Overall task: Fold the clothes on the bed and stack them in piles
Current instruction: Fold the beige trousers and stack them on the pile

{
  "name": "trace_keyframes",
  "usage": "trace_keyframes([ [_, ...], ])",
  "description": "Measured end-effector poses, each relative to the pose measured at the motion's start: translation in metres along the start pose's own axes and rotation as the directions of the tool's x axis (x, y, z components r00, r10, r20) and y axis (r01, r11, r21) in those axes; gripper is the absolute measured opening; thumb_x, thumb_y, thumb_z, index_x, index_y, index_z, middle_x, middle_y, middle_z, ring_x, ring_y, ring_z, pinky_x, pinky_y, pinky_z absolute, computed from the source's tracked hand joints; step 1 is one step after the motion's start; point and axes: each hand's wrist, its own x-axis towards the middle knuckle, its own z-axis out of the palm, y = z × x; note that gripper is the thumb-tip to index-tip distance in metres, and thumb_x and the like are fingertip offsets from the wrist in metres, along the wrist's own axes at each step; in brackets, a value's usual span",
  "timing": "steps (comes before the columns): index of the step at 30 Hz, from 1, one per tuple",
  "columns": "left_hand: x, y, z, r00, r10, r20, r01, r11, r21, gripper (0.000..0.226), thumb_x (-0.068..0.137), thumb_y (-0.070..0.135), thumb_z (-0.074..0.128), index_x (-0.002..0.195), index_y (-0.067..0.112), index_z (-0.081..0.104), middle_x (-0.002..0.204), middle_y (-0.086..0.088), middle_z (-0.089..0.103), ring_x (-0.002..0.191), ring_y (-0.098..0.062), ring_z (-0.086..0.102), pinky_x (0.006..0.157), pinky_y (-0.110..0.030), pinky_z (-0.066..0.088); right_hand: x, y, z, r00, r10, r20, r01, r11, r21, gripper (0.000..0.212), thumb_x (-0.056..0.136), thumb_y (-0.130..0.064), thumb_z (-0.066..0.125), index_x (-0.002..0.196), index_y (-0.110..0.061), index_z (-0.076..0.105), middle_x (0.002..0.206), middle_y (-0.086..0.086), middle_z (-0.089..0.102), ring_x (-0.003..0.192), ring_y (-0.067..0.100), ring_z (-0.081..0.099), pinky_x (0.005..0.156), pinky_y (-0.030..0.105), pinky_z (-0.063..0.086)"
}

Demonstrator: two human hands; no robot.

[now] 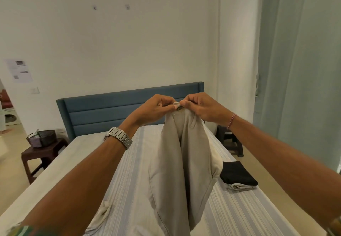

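Note:
Beige trousers (175,162) hang in front of me above the striped bed (239,213), legs trailing down to the bottom edge of the view. My left hand (153,110) and my right hand (201,107) pinch the waistband side by side at the button, held up at headboard height. On the bed's right side lies a small pile: a folded black garment (237,173) on top of a folded light grey one (239,187).
A blue padded headboard (114,110) stands against the white wall. A dark stool (42,152) with a basket (41,138) is left of the bed, another dark stool (230,140) to the right. A pale green curtain (299,88) hangs at the right.

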Motion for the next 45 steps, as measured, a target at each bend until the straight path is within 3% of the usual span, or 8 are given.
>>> trace_keyframes([
  [3,-0.002,0.001,-0.001,1.000,-0.011,0.010,0.011,0.998,-0.054,0.028,0.103,0.021,0.055,0.108,0.000,0.072,0.101,-0.018,0.069,0.098,-0.032,0.065,0.092,-0.038,0.055,-0.001,-0.004,-0.001,0.998,0.040,0.055,-0.042,0.998,0.048,0.036,0.103,-0.032,0.052,0.105,-0.003,0.072,0.087,0.008,0.063,0.081,0.018,0.058,0.067,0.016,0.050],
  [15,-0.003,0.003,-0.001,1.000,-0.021,0.008,0.022,0.996,-0.085,0.018,0.099,0.015,0.061,0.104,0.000,0.071,0.099,-0.021,0.069,0.088,-0.016,0.064,0.088,-0.030,0.056,-0.004,-0.016,-0.007,0.964,0.178,0.196,-0.215,0.958,0.188,0.049,0.103,-0.036,0.051,0.107,0.009,0.069,0.088,0.011,0.060,0.079,0.015,0.057,0.070,0.023,0.051],
  [23,0.003,0.013,-0.006,0.995,-0.050,0.088,0.048,0.998,0.032,0.011,0.094,0.013,0.070,0.103,0.007,0.070,0.088,-0.005,0.067,0.078,-0.008,0.061,0.073,-0.021,0.052,-0.014,-0.009,-0.005,0.982,0.088,0.166,-0.135,0.947,0.292,0.027,0.106,-0.025,0.048,0.096,-0.011,0.069,0.084,-0.001,0.061,0.072,0.003,0.062,0.068,0.017,0.052],
  [31,-0.003,0.007,-0.001,0.997,-0.061,0.036,0.059,0.996,0.064,0.023,0.083,0.018,0.083,0.099,0.012,0.067,0.086,0.002,0.065,0.070,0.000,0.060,0.063,-0.016,0.050,-0.007,-0.008,-0.007,0.991,0.041,0.129,-0.040,0.999,-0.011,0.013,0.100,-0.025,0.062,0.113,-0.022,0.062,0.103,-0.008,0.064,0.094,0.010,0.064,0.080,0.015,0.053],
  [35,-0.002,0.007,-0.002,0.996,-0.086,0.038,0.084,0.995,0.060,0.028,0.078,0.015,0.086,0.100,0.012,0.068,0.092,-0.004,0.067,0.077,-0.007,0.061,0.070,-0.020,0.055,-0.011,-0.005,-0.009,0.992,0.052,0.118,-0.047,0.998,-0.042,0.019,0.097,-0.034,0.064,0.107,-0.019,0.067,0.095,-0.005,0.067,0.086,0.012,0.064,0.078,0.020,0.053],
  [37,-0.002,0.009,-0.005,0.997,-0.073,0.037,0.071,0.995,0.065,0.027,0.079,0.013,0.085,0.098,0.014,0.067,0.090,0.000,0.067,0.076,-0.005,0.062,0.067,-0.018,0.053,-0.014,-0.002,-0.009,0.990,0.069,0.125,-0.058,0.994,-0.088,0.038,0.093,-0.047,0.061,0.099,-0.010,0.071,0.085,0.008,0.068,0.075,0.020,0.061,0.070,0.026,0.049],
  [40,-0.001,0.012,-0.006,0.999,-0.043,0.028,0.041,0.996,0.085,0.022,0.080,0.010,0.084,0.092,0.017,0.067,0.087,0.004,0.066,0.073,-0.004,0.062,0.064,-0.015,0.050,-0.017,-0.002,-0.012,0.964,0.142,0.226,-0.121,0.987,-0.103,0.062,0.080,-0.058,0.065,0.101,0.000,0.074,0.093,0.023,0.070,0.082,0.039,0.064,0.070,0.038,0.054],
  [45,0.001,0.001,-0.011,1.000,-0.009,-0.009,0.011,0.969,0.247,0.021,0.079,0.020,0.086,0.082,0.022,0.065,0.083,0.003,0.065,0.071,-0.008,0.058,0.062,-0.016,0.046,-0.018,0.008,-0.025,0.851,0.349,0.392,-0.238,0.922,-0.304,0.053,0.082,-0.046,0.078,0.110,-0.002,0.071,0.104,0.011,0.074,0.093,0.026,0.072,0.086,0.033,0.060],
])
